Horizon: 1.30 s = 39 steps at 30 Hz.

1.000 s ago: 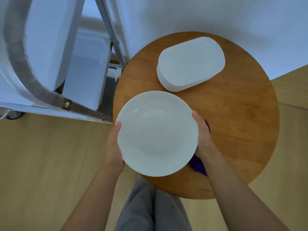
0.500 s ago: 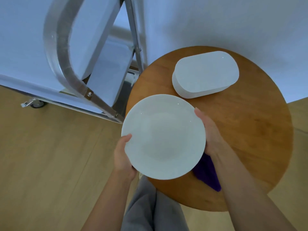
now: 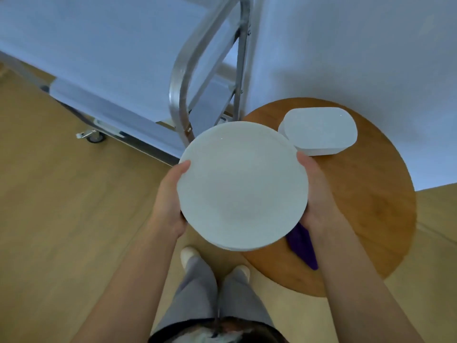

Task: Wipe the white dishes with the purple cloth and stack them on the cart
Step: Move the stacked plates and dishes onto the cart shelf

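White round plate (image 3: 242, 186), grasped at opposite rims by left hand (image 3: 170, 201) and right hand (image 3: 319, 196), has left the desk (image 3: 371, 219) toward the cart (image 3: 111, 70); purple cloth (image 3: 303, 243) stays behind, so stacking comes next.

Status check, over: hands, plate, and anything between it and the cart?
Left hand and right hand grip round plate. Purple cloth on wooden table. Cart handle in front.
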Motion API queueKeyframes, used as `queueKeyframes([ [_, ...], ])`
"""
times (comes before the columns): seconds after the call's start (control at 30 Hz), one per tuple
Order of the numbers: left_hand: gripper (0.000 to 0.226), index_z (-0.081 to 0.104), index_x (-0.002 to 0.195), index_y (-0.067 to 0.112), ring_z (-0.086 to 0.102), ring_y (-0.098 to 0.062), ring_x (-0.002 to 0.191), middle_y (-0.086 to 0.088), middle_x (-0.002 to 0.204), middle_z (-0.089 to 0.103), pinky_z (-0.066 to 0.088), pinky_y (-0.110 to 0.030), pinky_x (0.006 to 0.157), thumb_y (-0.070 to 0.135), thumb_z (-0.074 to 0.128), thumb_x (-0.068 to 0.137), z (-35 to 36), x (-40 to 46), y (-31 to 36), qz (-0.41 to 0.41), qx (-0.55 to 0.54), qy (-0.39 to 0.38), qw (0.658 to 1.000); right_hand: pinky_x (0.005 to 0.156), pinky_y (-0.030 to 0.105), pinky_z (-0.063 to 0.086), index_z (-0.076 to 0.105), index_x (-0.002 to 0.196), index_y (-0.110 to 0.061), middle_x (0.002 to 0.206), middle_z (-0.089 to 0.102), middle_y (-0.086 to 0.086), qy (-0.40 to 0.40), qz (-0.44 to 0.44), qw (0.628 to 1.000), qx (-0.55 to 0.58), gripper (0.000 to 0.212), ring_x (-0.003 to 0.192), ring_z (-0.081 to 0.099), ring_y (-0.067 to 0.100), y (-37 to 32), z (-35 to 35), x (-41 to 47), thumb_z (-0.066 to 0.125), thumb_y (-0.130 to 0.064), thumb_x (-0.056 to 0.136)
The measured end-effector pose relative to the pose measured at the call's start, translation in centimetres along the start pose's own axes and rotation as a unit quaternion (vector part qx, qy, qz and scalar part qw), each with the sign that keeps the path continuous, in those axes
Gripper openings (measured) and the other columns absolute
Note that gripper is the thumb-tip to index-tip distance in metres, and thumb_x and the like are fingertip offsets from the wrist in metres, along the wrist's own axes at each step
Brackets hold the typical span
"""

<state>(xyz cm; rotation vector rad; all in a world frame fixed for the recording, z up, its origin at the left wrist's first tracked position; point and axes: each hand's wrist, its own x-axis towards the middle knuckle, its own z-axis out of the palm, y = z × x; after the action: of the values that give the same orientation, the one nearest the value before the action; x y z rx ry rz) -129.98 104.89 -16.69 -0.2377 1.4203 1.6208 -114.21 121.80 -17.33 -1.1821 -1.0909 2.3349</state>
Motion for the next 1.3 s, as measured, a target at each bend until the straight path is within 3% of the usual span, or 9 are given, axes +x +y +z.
queueKeyframes([
  [0.1,0.034,0.062,0.115,0.020,0.069,-0.027,0.090,-0.008,0.103,0.073,0.053,-0.040,0.073,0.038,0.051,0.089,-1.9,-2.2,3.3,0.006,-0.004,-0.001,1.000,0.063,0.029,0.056,0.074,0.083,-0.035,0.094,0.073,-0.008,-0.008,-0.004,1.000,-0.008,0.031,0.084,0.070,0.013,-1.2,3.6,-2.1,0.047,-0.049,0.090],
  [0.4,0.028,0.064,0.107,0.020,0.072,-0.023,0.070,-0.004,0.086,0.075,0.056,-0.035,0.055,0.037,0.053,0.088,-9.9,-5.2,14.3,0.006,-0.021,0.011,1.000,0.072,0.035,0.054,0.074,0.088,-0.026,0.096,0.073,0.000,-0.041,-0.025,0.999,-0.002,0.030,0.088,0.070,0.018,-2.7,17.7,-4.2,0.049,-0.043,0.091],
  [0.47,0.030,0.063,0.110,0.021,0.072,-0.023,0.072,-0.004,0.087,0.075,0.058,-0.037,0.060,0.039,0.053,0.088,-12.1,-5.1,17.1,0.011,-0.010,0.005,1.000,0.067,0.034,0.055,0.073,0.083,-0.025,0.091,0.073,-0.001,-0.053,-0.036,0.998,-0.005,0.031,0.083,0.069,0.018,-2.7,21.6,-3.8,0.047,-0.038,0.092],
  [0.57,0.038,0.062,0.117,0.021,0.070,-0.027,0.091,-0.006,0.102,0.074,0.052,-0.048,0.087,0.041,0.056,0.085,-15.3,-4.7,21.2,0.016,0.001,0.002,1.000,0.064,0.030,0.056,0.069,0.074,-0.024,0.082,0.069,0.000,-0.074,-0.050,0.996,0.000,0.029,0.077,0.066,0.017,-2.9,27.2,-2.9,0.047,-0.032,0.089],
  [0.67,0.042,0.062,0.119,0.020,0.065,-0.031,0.104,-0.007,0.110,0.071,0.046,-0.051,0.096,0.042,0.057,0.084,-18.8,-3.7,25.4,0.020,-0.004,0.002,1.000,0.053,0.022,0.051,0.063,0.054,-0.024,0.061,0.063,-0.006,-0.075,-0.051,0.996,0.005,0.041,0.058,0.061,0.011,-2.8,32.7,-1.1,0.045,-0.026,0.091],
  [0.83,0.040,0.063,0.117,0.021,0.065,-0.033,0.104,-0.008,0.109,0.071,0.046,-0.053,0.095,0.042,0.057,0.083,-23.7,-1.4,30.8,0.036,-0.011,0.008,0.999,0.046,0.020,0.046,0.057,0.045,-0.023,0.050,0.057,-0.007,-0.074,-0.049,0.996,-0.004,0.050,0.044,0.056,0.010,-2.8,40.2,2.6,0.042,-0.021,0.093],
  [1.07,0.040,0.062,0.118,0.022,0.064,-0.036,0.103,-0.010,0.108,0.071,0.047,-0.055,0.093,0.043,0.055,0.084,-28.0,4.9,36.1,0.029,-0.040,0.028,0.998,0.063,0.028,0.045,0.051,0.050,-0.024,0.057,0.053,-0.006,-0.103,-0.032,0.993,-0.046,0.030,0.059,0.051,0.017,-2.9,47.2,10.0,0.053,-0.028,0.079],
  [1.17,0.040,0.062,0.119,0.023,0.065,-0.036,0.103,-0.010,0.109,0.071,0.047,-0.057,0.093,0.044,0.054,0.086,-28.6,8.9,38.8,0.026,-0.045,0.027,0.998,0.061,0.029,0.044,0.049,0.052,-0.024,0.057,0.050,-0.004,-0.106,-0.036,0.992,-0.066,0.026,0.058,0.049,0.017,-3.9,49.6,14.4,0.052,-0.024,0.078],
  [1.3,0.037,0.063,0.117,0.023,0.068,-0.032,0.098,-0.008,0.104,0.073,0.054,-0.046,0.082,0.045,0.053,0.088,-28.4,14.4,43.0,0.033,-0.054,0.033,0.997,0.064,0.030,0.045,0.051,0.058,-0.024,0.061,0.053,-0.004,-0.092,-0.026,0.994,-0.058,0.023,0.062,0.052,0.017,-5.9,52.5,20.6,0.051,-0.027,0.081],
])
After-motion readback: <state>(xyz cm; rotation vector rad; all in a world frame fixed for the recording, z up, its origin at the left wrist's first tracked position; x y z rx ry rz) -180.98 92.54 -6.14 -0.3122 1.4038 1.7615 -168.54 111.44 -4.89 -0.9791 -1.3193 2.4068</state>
